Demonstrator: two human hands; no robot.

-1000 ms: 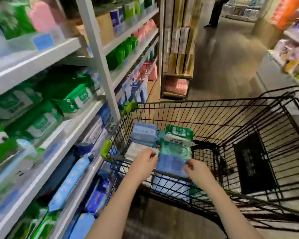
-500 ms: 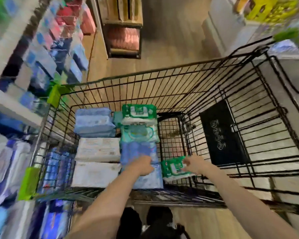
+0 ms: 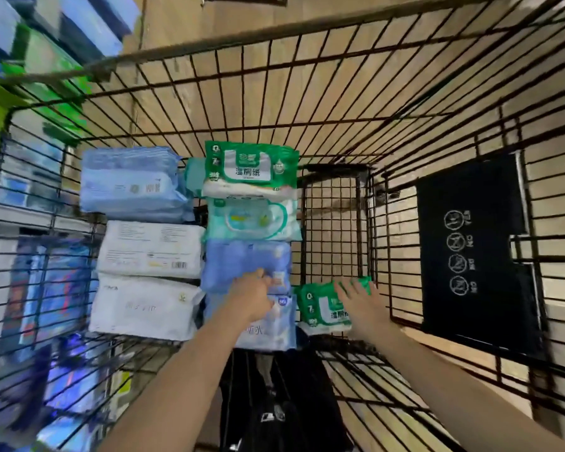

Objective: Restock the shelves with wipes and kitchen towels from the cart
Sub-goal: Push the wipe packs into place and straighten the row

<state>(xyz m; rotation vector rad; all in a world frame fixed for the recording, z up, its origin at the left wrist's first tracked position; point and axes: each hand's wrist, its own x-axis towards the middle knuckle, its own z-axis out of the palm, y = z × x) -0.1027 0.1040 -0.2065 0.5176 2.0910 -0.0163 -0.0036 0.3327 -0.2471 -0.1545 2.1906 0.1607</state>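
Looking straight down into the black wire shopping cart (image 3: 209,48), with the wipes stacked along its left side. The left hand (image 3: 252,300) has its fingers curled onto the near edge of a soft periwinkle-blue wipes pack (image 3: 242,262). That pack lies in the middle column, right below a teal-and-white wipes pack (image 3: 255,220). The right hand (image 3: 361,305) is spread out with straight fingers over a small green-and-white wipes pack (image 3: 320,309) on the cart floor just right of that column. Can't tell if it's actually pressing down. Two white rectangular packs (image 3: 150,249) sit further left. A black plastic panel with white icons (image 3: 470,243) is on the right wall.
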